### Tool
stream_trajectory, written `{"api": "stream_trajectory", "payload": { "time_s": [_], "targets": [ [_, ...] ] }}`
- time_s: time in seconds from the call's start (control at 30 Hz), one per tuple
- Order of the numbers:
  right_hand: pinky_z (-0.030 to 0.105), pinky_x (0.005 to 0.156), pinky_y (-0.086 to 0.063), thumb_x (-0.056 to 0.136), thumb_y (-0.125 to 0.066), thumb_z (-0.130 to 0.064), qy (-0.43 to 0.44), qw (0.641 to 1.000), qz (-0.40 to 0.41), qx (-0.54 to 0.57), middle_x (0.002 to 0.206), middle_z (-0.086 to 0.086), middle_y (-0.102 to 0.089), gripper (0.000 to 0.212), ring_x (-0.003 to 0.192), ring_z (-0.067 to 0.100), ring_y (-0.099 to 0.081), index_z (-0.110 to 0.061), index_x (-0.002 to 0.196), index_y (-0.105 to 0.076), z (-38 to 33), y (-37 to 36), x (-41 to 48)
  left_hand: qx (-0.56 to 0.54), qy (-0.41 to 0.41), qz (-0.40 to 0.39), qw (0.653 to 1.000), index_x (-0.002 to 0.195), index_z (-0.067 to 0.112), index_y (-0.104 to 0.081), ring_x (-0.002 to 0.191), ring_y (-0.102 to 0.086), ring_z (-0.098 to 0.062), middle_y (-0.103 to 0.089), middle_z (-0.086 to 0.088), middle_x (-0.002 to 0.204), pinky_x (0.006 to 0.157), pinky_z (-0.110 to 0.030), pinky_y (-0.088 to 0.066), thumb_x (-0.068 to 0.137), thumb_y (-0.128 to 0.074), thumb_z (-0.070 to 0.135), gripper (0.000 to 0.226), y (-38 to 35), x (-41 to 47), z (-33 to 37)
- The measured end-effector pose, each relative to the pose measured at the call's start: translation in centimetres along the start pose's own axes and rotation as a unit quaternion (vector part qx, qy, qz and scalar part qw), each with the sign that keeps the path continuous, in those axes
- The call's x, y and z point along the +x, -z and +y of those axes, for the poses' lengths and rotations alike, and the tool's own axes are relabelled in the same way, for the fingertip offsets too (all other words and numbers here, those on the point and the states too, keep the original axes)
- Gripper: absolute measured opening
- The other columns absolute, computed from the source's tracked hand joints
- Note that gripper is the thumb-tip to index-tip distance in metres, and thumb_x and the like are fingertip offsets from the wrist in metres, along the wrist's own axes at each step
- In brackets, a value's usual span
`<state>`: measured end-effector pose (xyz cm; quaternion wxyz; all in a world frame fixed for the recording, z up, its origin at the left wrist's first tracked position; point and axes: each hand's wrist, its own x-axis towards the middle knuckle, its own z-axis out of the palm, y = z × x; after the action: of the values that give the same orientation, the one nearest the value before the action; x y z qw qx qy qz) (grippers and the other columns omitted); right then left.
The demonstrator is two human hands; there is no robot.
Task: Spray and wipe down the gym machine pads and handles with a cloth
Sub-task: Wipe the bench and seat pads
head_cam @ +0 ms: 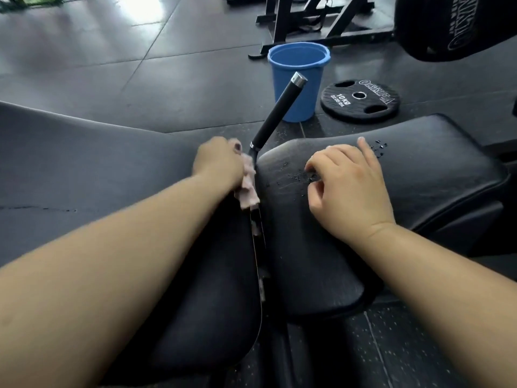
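Pink cloth is gripped in the left hand, fingers curled round it, and pressed against the base of the black handle, in the gap between the two machine pads. The handle is angled up and away, with a chrome end cap at its top. The cloth hangs down into the gap, touching the edge of the right pad.

Right hand is rested on the right pad, nothing held, fingers loosely curled, index finger stretched forward. Water droplets are seen on that pad, just beyond and under the fingers.

Left forearm is laid over the left pad.

On the floor behind: blue bucket, directly past the handle; 10kg weight plate lying flat just beside it.
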<state>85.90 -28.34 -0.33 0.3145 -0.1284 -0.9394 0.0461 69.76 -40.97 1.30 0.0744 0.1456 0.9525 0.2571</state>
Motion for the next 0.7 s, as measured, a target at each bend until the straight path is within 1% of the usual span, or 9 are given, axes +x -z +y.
{"api": "stream_trajectory", "payload": {
  "time_s": [0.13,0.23,0.27,0.37,0.47,0.53,0.6,0.63,0.7],
  "targets": [
    [0.042,0.117,-0.018,0.074,-0.044,-0.022,-0.008,1.0,0.016,0.006,0.087,0.0,-0.065,0.026,0.1,0.028,-0.059,-0.016,0.087,-0.065,0.1,-0.2,0.1,-0.092,-0.001,-0.142,0.986,0.091,0.013,-0.061,0.072,-0.067,-0.022,-0.07,-0.014,0.092,0.073,-0.027,-0.058,0.099,-0.047,0.009,0.016,-1.5,1.8,1.5],
    [0.039,0.115,-0.017,0.073,-0.038,-0.025,0.001,1.0,0.014,-0.005,0.084,0.0,-0.065,0.03,0.097,0.029,-0.06,-0.017,0.084,-0.065,0.0,-0.6,0.1,0.005,0.002,-0.171,0.985,0.105,0.007,-0.067,0.105,-0.063,-0.026,-0.067,-0.011,0.115,0.084,-0.027,-0.048,0.101,-0.048,0.012,0.02,-2.5,-0.1,2.6],
    [0.04,0.115,-0.018,0.073,-0.041,-0.024,0.004,1.0,0.012,-0.01,0.084,0.001,-0.066,0.027,0.097,0.029,-0.06,-0.016,0.084,-0.065,0.0,-0.7,0.1,0.033,-0.022,-0.172,0.984,0.101,0.004,-0.067,0.105,-0.063,-0.026,-0.068,-0.011,0.115,0.083,-0.025,-0.048,0.101,-0.047,0.012,0.021,-2.2,-0.2,2.5],
    [0.041,0.114,-0.019,0.071,-0.05,-0.021,0.008,1.0,-0.002,-0.019,0.084,0.002,-0.066,0.021,0.096,0.031,-0.06,-0.015,0.084,-0.065,0.0,-0.7,0.1,0.189,-0.107,-0.217,0.952,0.109,0.005,-0.069,0.092,-0.06,-0.02,-0.071,-0.008,0.109,0.051,-0.003,-0.035,0.104,-0.043,0.016,0.029,-1.0,-2.1,2.5],
    [0.044,0.114,-0.022,0.071,-0.053,-0.019,0.013,0.999,-0.02,-0.034,0.083,0.004,-0.066,0.019,0.095,0.032,-0.059,-0.014,0.084,-0.065,-0.2,-0.6,0.1,0.221,-0.132,-0.228,0.939,0.127,0.01,-0.063,0.121,-0.052,-0.022,-0.062,-0.007,0.13,0.07,-0.008,-0.037,0.106,-0.04,0.022,0.033,-0.8,-4.7,2.2],
    [0.047,0.114,-0.027,0.069,-0.059,-0.015,0.02,0.998,-0.031,-0.044,0.083,0.005,-0.066,0.017,0.094,0.033,-0.06,-0.012,0.085,-0.066,-0.4,-0.4,-0.1,0.235,-0.121,-0.249,0.932,0.128,0.008,-0.062,0.116,-0.055,-0.024,-0.061,-0.009,0.13,0.082,-0.022,-0.04,0.106,-0.043,0.024,0.034,-1.1,-6.5,1.5],
    [0.048,0.113,-0.03,0.068,-0.063,-0.012,0.03,0.997,-0.04,-0.056,0.082,0.007,-0.067,0.018,0.093,0.034,-0.061,-0.011,0.085,-0.066,-0.4,-0.5,-0.1,0.295,-0.177,-0.257,0.903,0.125,0.004,-0.062,0.09,-0.062,-0.02,-0.065,-0.01,0.125,0.065,-0.018,-0.044,0.102,-0.05,0.018,0.029,-1.4,-7.7,1.0],
    [0.049,0.112,-0.031,0.067,-0.064,-0.011,0.035,0.997,-0.043,-0.059,0.082,0.007,-0.067,0.018,0.093,0.034,-0.061,-0.011,0.085,-0.067,-0.6,-0.4,-0.1,0.36,-0.243,-0.259,0.863,0.124,0.005,-0.063,0.089,-0.061,-0.02,-0.065,-0.008,0.123,0.06,-0.012,-0.042,0.1,-0.052,0.017,0.028,-1.5,-7.9,0.6],
    [0.049,0.112,-0.031,0.068,-0.065,-0.01,0.04,0.996,-0.051,-0.068,0.081,0.008,-0.067,0.018,0.092,0.034,-0.061,-0.01,0.086,-0.067,-0.7,-0.3,-0.1,0.401,-0.285,-0.268,0.828,0.128,0.011,-0.062,0.116,-0.054,-0.023,-0.062,-0.005,0.128,0.076,-0.013,-0.041,0.102,-0.05,0.023,0.031,-0.8,-9.6,0.6]
  ]
}}
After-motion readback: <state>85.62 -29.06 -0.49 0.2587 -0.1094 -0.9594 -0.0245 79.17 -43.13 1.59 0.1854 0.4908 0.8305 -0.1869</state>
